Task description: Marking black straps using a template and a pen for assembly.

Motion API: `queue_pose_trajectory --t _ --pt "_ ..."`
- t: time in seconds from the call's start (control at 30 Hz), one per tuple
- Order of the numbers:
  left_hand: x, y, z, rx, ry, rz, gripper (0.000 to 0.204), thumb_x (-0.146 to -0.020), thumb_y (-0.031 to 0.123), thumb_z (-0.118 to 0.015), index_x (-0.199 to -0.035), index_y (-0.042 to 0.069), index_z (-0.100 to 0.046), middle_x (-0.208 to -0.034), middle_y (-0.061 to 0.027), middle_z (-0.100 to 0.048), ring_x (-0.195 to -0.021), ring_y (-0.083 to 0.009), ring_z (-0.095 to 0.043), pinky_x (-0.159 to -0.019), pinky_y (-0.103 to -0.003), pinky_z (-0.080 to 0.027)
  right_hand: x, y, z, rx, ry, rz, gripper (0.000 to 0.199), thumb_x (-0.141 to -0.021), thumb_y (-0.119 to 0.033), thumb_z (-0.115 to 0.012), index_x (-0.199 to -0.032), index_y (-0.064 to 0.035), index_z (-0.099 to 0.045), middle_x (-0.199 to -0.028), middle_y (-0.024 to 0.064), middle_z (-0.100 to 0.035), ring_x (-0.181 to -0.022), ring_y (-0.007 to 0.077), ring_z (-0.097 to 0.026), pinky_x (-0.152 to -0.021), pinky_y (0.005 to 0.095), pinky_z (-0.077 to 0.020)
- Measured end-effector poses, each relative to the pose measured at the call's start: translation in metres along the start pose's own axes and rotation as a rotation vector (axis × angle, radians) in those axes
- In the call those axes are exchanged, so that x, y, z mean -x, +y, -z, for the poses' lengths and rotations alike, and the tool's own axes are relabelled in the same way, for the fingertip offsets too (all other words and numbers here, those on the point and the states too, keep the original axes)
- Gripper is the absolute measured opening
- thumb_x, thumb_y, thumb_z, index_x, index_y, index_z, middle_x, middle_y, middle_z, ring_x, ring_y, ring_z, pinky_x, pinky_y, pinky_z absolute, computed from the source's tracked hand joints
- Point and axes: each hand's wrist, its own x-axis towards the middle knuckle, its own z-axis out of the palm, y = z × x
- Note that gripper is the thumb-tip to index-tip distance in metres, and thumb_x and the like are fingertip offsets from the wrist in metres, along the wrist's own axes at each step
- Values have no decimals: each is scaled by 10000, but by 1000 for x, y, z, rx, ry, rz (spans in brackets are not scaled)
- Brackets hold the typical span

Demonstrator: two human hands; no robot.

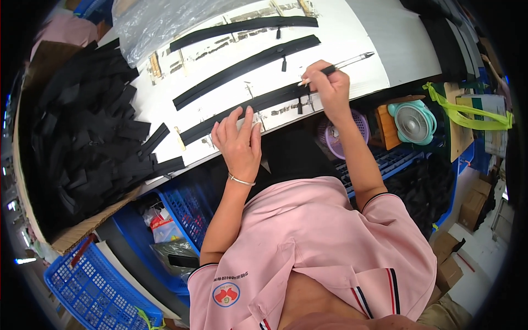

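Note:
Three black zippers lie in slanted rows on a white board. My left hand rests with fingers stretched out on the nearest zipper, pressing it to the board. In my right hand is a slim pen with a black grip and a clear barrel. Its pale tip points left, at the upper edge of that zipper; whether it touches cannot be made out. A pull tab hangs below the zipper near my right hand. Beyond lie the middle zipper and the far zipper.
A cardboard box heaped with black strips stands at the left. Clear plastic film covers the far left. Below the board's edge are a purple basket, a turquoise fan and blue crates.

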Motion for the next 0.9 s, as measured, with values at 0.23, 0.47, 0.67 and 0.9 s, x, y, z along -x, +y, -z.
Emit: queue_pose_trajectory --t 0.23,0.47,0.67,0.9 --pt "-6 17 -2 29 25 53 335 -901 139 -725 -1232 92 -719 -1279 -107 -611 -1184 -297 -531 -1089 -494 -333 -9 35 25 173 -11 4 190 -954 -108 -655 -822 24 -687 -702 8 -652 -628 51 -516 -583 239 -427" --pt "-59 57 -46 247 109 -99 155 -837 88 -772 -992 77 -775 -1080 -46 -697 -1005 -242 -609 -970 -391 -397 -9 36 24 263 -48 39 187 -948 -139 -666 -836 10 -681 -647 38 -609 -566 67 -492 -531 269 -413" --pt "-70 61 -71 271 74 -95 108 -799 106 -790 -903 83 -775 -1031 -17 -702 -986 -221 -615 -971 -383 -379 -9 42 25 343 -70 72 164 -935 -135 -673 -839 -2 -682 -634 76 -615 -540 89 -524 -512 286 -420" --pt "-69 60 -74 295 100 -118 128 -763 72 -783 -880 90 -734 -1004 -23 -664 -956 -236 -589 -963 -412 -372 -7 37 24 261 -16 83 205 -934 -145 -666 -810 19 -677 -638 77 -640 -526 116 -550 -515 290 -436"
